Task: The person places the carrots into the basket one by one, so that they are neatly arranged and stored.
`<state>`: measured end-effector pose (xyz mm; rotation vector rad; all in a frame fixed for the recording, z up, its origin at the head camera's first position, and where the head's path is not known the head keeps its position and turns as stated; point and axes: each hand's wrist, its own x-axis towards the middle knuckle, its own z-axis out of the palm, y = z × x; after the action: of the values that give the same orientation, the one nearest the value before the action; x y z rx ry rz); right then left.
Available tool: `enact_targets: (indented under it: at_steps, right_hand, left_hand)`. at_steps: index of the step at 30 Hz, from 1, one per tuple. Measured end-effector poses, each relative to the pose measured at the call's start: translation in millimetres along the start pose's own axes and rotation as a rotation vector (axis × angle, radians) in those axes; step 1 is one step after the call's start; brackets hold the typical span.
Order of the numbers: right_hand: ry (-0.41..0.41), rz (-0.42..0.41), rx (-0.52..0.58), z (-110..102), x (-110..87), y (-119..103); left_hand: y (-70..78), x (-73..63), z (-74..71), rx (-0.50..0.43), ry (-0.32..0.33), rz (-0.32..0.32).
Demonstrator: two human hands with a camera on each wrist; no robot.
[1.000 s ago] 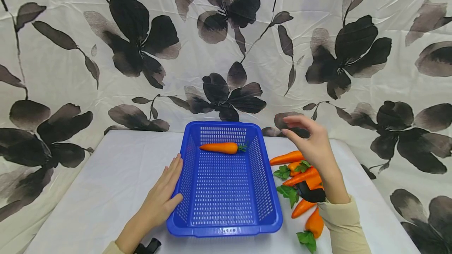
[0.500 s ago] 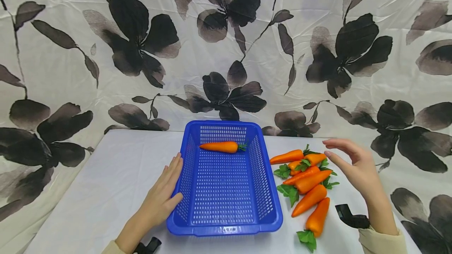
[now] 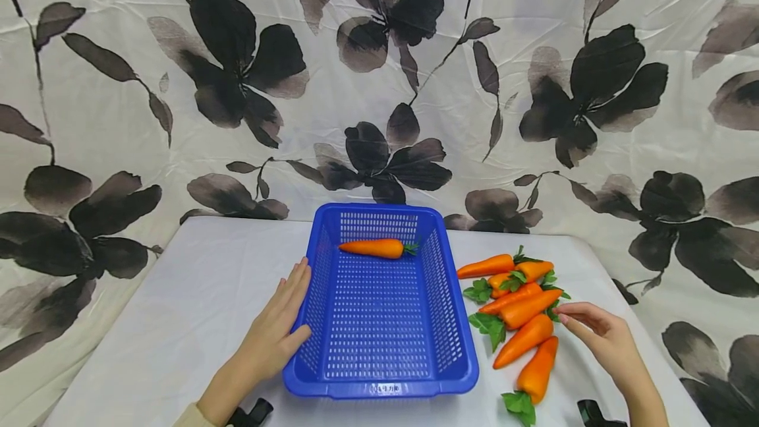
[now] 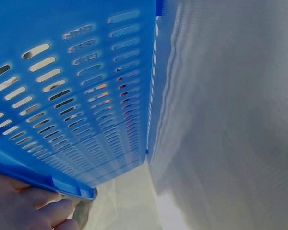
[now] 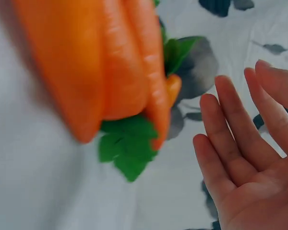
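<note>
The left hand (image 3: 275,327) lay straight-fingered against the left side of the blue plastic basket (image 3: 379,389), while the right hand (image 3: 606,340), fingers parted, was just right of the carrots (image 3: 530,308) heaped on the bench (image 3: 207,282) beyond the basket's right side, contact hard to judge.

Left hand (image 3: 275,331), back upward, with its long fingers side by side and pointing toward the far edge of the table (image 3: 219,269); its thumb stands apart. The left forearm (image 3: 228,384) slants in from the near left, with a cream sleeve (image 3: 192,417) below the wrist. Right hand (image 3: 601,335) near the table's right edge, thumb and index fingertips close together, aimed left; the right wrist view shows its palm, with loose, parted fingers. The right forearm (image 3: 646,407) is bare.
</note>
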<state>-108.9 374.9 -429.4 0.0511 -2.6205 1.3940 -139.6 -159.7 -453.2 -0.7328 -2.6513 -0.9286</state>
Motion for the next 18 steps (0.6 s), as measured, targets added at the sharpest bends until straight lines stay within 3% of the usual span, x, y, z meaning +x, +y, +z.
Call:
enact_targets:
  at_steps: [5,14,18]
  right_hand:
    - [-0.044,0.145,0.048,1.6,-4.7,23.6]
    - [-0.068,0.168,0.171,3.7,-8.1,48.9]
    - [-0.064,0.180,0.222,3.4,-10.4,53.5]
  left_hand:
    - [-0.4,-0.2,-0.2,-0.013,0.000,0.001]
    - [0.3,-0.8,1.0,-0.093,0.002,-0.012]
    - [-0.1,-1.2,4.8,-0.207,0.008,-0.024]
